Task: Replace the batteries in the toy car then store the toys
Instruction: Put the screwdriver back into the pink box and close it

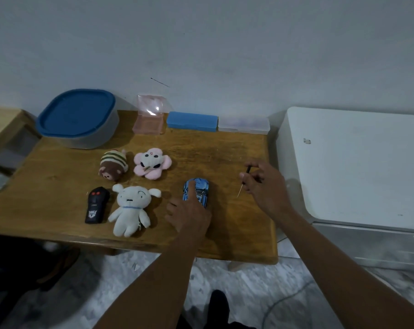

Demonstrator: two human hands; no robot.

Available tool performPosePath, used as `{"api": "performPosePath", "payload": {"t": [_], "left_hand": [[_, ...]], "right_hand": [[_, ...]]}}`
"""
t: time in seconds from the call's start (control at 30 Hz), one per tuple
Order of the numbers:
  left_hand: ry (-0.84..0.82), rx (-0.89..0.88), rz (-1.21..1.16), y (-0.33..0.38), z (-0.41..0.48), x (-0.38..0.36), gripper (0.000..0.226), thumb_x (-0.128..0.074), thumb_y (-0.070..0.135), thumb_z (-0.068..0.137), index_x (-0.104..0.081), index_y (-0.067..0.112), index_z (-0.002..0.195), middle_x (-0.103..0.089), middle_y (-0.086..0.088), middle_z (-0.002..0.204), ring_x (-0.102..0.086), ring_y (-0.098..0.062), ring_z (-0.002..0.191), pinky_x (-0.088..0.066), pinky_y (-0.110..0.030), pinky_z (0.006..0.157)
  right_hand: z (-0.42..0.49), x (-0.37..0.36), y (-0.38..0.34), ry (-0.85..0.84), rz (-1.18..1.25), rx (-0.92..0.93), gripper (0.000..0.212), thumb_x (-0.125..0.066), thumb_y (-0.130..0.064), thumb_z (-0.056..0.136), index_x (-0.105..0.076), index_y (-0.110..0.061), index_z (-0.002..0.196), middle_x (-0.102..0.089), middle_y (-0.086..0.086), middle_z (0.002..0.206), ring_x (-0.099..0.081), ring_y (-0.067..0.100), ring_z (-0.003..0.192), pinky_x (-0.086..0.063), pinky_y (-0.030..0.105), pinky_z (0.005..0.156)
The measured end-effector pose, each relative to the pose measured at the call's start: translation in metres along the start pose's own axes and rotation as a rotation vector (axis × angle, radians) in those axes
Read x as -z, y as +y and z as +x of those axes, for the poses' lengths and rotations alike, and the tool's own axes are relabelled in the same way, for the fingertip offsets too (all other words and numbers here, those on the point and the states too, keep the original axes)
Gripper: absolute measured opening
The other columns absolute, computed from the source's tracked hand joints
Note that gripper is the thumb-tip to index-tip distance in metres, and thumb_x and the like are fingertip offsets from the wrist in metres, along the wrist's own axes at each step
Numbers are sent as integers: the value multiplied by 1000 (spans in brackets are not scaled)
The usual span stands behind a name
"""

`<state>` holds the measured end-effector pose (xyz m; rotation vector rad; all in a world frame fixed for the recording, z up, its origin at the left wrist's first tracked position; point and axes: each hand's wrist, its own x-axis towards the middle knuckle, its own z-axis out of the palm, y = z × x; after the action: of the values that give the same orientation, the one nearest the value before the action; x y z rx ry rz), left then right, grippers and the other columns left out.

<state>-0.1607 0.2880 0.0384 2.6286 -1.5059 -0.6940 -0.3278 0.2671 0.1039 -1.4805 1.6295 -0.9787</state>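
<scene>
A shiny blue toy car (199, 189) sits on the wooden table (58, 186), right of centre. My left hand (189, 213) lies just in front of it, its index finger stretched out and touching the car's top. To the right, above the table's edge, my right hand (266, 184) pinches a thin black-handled screwdriver (243, 180) with the tip pointing down. A black remote control (96, 205) lies at the front left. Three plush toys are beside it: a white one (131, 210), a pink flower one (152, 163) and a brown striped one (114, 165).
A grey tub with a blue lid (76, 117) stands at the table's back left. Along the wall are an open pink clear box (150, 118), a blue case (191, 121) and a clear flat case (244, 124). A white cabinet (355, 162) adjoins the table's right side.
</scene>
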Motion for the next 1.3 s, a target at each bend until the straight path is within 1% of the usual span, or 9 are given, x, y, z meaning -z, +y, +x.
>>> {"api": "performPosePath", "payload": {"t": [0.17,0.37,0.47,0.57,0.73,0.87,1.0,1.13,1.3], "left_hand": [[-1,-20,-52,0,-2,16,103,-61,70,75,3,38,149,-24,-22,143,-29,-39,132,-31,-54,104],[213,-208,-273,-15,13,68,74,-59,54,85,-27,20,143,-42,-15,135,-46,-33,121,-45,-47,93],[310,-285,-381,-30,35,104,62,-64,46,85,-39,20,137,-46,-12,128,-50,-28,113,-42,-34,82],[336,-301,-401,-50,65,137,58,-66,39,86,-43,19,136,-50,-12,129,-52,-26,113,-37,-28,81],[313,-288,-409,-76,118,165,58,-69,37,85,-47,18,136,-53,-8,135,-51,-24,119,-46,-37,92],[275,-354,-379,-85,170,176,49,-67,31,88,-51,14,131,-55,-4,131,-51,-22,120,-43,-33,92],[161,-407,-354,-91,232,178,43,-68,30,87,-54,13,124,-58,-4,122,-54,-21,114,-45,-31,86],[47,-389,-276,-89,284,176,39,-60,37,90,-53,21,125,-55,0,126,-51,-20,117,-46,-34,93],[-16,-390,-208,-82,324,162,32,-48,27,95,-54,20,126,-55,-3,132,-43,-25,127,-39,-39,107]], "right_hand": [[6,0,-7,-17,-16,16,25,-65,-25,89,-60,-22,114,-71,2,91,-69,12,80,-60,39,77],[29,-8,-36,-12,-12,74,23,-67,-31,87,-57,-30,108,-72,0,92,-70,14,84,-60,43,77],[44,-20,-61,-10,10,116,19,-67,-25,88,-57,-25,104,-74,2,87,-70,12,79,-59,39,73],[60,-39,-85,-10,37,149,17,-63,-20,91,-59,-18,108,-73,3,84,-69,9,73,-60,37,72],[92,-85,-117,-20,102,141,13,-60,-15,93,-63,-14,105,-71,6,87,-70,13,73,-60,39,74],[126,-133,-133,4,135,92,4,-64,-14,90,-65,-18,91,-68,-4,76,-69,10,68,-61,37,71],[165,-182,-138,30,119,20,12,-68,-16,86,-65,-26,81,-70,-3,76,-70,14,69,-60,44,71],[200,-228,-130,68,96,-127,16,-73,-19,78,-65,-31,70,-72,0,78,-71,21,76,-59,48,74],[224,-274,-125,94,-9,-235,18,-75,-12,73,-65,-24,65,-69,-4,73,-68,16,72,-58,38,72]]}}
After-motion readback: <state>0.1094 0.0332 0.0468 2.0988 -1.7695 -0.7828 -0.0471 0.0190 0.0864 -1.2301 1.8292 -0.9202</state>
